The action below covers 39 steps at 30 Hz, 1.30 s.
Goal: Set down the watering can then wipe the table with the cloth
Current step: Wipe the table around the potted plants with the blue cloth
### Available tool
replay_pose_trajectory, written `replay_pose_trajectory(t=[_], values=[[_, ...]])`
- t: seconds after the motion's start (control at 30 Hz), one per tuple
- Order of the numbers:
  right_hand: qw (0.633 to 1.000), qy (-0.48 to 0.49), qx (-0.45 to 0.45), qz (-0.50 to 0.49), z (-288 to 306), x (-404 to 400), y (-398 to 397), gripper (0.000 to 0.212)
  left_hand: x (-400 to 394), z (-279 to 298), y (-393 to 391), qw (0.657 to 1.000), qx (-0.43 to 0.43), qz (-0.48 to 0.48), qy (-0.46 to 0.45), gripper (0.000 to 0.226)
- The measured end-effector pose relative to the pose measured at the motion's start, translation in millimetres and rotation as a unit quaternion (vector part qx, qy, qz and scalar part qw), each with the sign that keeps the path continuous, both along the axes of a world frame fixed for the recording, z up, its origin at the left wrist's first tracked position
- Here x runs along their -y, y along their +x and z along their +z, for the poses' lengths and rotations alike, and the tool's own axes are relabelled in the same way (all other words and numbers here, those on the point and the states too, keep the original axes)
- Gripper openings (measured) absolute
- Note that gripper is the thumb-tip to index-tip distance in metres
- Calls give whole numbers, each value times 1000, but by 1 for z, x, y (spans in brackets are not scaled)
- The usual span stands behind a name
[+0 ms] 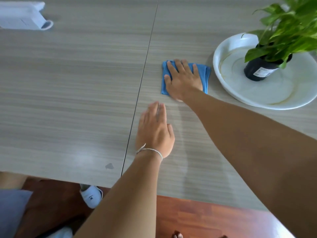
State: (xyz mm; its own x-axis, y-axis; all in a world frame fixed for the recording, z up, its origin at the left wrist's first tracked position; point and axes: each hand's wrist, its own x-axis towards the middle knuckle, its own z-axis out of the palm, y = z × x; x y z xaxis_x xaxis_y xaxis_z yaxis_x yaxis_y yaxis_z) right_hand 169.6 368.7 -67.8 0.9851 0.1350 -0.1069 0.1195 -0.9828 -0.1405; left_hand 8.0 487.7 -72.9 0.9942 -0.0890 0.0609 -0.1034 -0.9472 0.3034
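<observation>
A folded blue cloth lies on the grey wood-grain table, just left of the white basin. My right hand lies flat on the cloth with fingers spread, pressing it onto the table. My left hand rests palm-down on the bare tabletop nearer to me, fingers together and holding nothing. A white object with a round spout-like opening, which may be the watering can, stands at the far left corner, well away from both hands.
A white basin at the right holds a black pot with a leafy green plant. A seam splits the tabletop. A faint damp streak runs toward the near edge. A small dark mark sits near that edge.
</observation>
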Motion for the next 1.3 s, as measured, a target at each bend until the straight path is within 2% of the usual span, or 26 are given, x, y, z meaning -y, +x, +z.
replay_pose_trajectory(t=[0.2,0.47,0.6,0.67,1.0,1.17,1.3], values=[[1000,-1,7,7,0,6,-6,63,0,-2,0,1000,2,-9,0,74],[1000,16,21,5,0,28,-112,70,0,2,1,1000,3,-5,-28,56],[999,37,16,2,2,39,-168,69,0,3,0,1000,1,-13,-25,71],[999,45,18,0,2,49,-195,67,0,3,0,999,8,-16,-33,69],[997,48,25,-48,-3,140,-268,65,1,-3,3,997,37,8,-61,66],[993,53,41,-95,-5,190,-279,66,5,1,0,998,39,11,-42,64],[991,43,39,-123,-4,236,-283,68,6,-3,-3,1000,24,8,14,70]])
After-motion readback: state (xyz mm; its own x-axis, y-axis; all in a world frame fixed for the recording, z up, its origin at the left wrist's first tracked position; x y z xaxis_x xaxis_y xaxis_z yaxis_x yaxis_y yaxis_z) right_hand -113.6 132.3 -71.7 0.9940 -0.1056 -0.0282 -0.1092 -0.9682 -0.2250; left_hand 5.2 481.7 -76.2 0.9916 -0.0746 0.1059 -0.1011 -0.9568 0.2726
